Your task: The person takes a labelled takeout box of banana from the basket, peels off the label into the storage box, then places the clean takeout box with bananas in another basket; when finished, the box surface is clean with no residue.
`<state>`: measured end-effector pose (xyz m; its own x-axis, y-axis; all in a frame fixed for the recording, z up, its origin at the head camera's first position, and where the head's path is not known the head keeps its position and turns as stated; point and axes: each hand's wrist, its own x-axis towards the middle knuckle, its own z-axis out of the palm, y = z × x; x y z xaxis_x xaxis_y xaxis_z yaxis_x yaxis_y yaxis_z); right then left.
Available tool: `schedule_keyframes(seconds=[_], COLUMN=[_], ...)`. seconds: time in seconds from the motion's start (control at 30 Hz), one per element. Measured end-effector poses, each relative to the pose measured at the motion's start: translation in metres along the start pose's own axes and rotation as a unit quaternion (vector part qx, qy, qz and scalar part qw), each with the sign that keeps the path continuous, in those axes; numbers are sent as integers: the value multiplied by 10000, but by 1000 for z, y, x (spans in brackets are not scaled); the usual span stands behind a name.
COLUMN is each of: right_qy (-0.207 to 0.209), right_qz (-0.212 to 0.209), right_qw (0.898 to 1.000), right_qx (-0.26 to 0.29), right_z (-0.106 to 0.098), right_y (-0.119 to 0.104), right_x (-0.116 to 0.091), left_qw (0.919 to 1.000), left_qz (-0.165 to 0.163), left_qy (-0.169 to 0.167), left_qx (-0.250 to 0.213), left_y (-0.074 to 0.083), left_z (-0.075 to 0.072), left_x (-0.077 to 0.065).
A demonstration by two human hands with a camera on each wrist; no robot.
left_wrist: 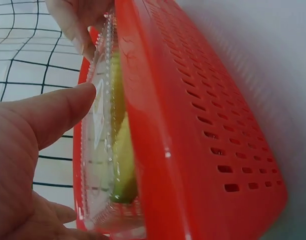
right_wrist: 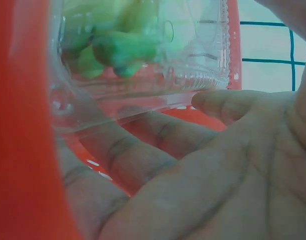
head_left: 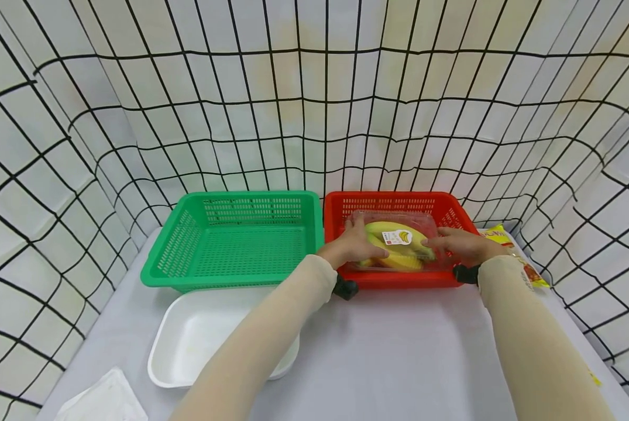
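Observation:
A clear plastic box of bananas (head_left: 395,242) with a white label lies inside the red basket (head_left: 393,280). My left hand (head_left: 352,242) grips the box's left end; its thumb shows at the lid in the left wrist view. At the opposite end, my right hand (head_left: 459,244) holds the box, its fingers (right_wrist: 138,155) running along and under the plastic edge in the right wrist view. Yellow bananas (left_wrist: 124,165) with greenish tips show through the plastic. The basket's wall hides part of the box in both wrist views.
A green basket (head_left: 230,280) stands left of the red one. In front of it is a white tray (head_left: 188,327), partly behind my left sleeve. A white sheet-like item (head_left: 106,400) lies front left, a yellow snack packet (head_left: 530,272) at right. Black netting (head_left: 325,105) surrounds the table.

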<state>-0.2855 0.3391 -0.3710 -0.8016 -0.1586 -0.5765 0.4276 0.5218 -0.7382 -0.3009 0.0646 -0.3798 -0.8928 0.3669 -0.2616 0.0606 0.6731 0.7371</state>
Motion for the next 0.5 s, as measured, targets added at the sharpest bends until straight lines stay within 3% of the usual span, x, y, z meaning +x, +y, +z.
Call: schedule_keyframes(seconds=[0.13,0.5], right_qy=[33,153], right_qz=[136,133], right_qw=[9998,9995], right_qx=[170,238], right_z=[0,1], right_y=[-1,3], right_x=[1,5], left_qw=[9998,9995], left_qz=[-149,-275], left_qy=[94,-154], left_qx=[-17,-21], left_y=[-2,-1], left_z=[0,0], left_x=[1,1])
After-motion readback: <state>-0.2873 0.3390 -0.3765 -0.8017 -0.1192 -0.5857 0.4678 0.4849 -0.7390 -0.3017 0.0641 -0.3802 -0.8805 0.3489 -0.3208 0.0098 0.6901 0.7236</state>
